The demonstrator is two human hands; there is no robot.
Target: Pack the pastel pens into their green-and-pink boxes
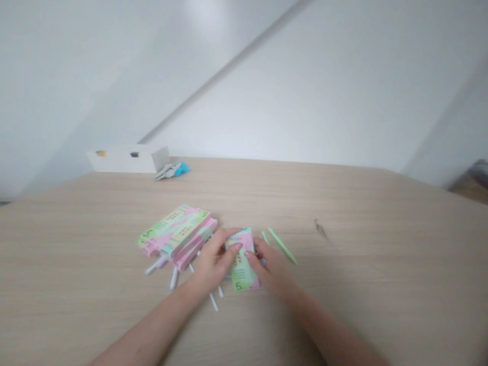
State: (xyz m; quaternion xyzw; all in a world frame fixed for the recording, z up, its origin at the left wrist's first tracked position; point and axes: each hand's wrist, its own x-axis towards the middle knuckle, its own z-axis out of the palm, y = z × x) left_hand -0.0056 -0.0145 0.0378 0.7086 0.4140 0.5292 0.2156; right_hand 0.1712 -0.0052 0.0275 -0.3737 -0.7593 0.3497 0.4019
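A small flat carton (244,278), printed pastel green and pink with a "5" at its near end, is held between both hands just over the table. My left hand (214,260) is closed on its left side, thumb on the printed face. From the right, my right hand (273,264) pinches the opposite edge with thumb and fingers. Beside my left hand lies a pile of similar cartons (183,231). White pen-like sticks (174,279) stick out around the pile and under my left wrist. Slim green pen-like sticks (282,245) lie just beyond my right hand.
At the back left of the wooden table (362,203) stands a long white box (124,161). A crumpled grey and blue item (173,171), perhaps a glove, lies by its corner. A small dark thing (321,229) lies to the right. A white wall rises behind.
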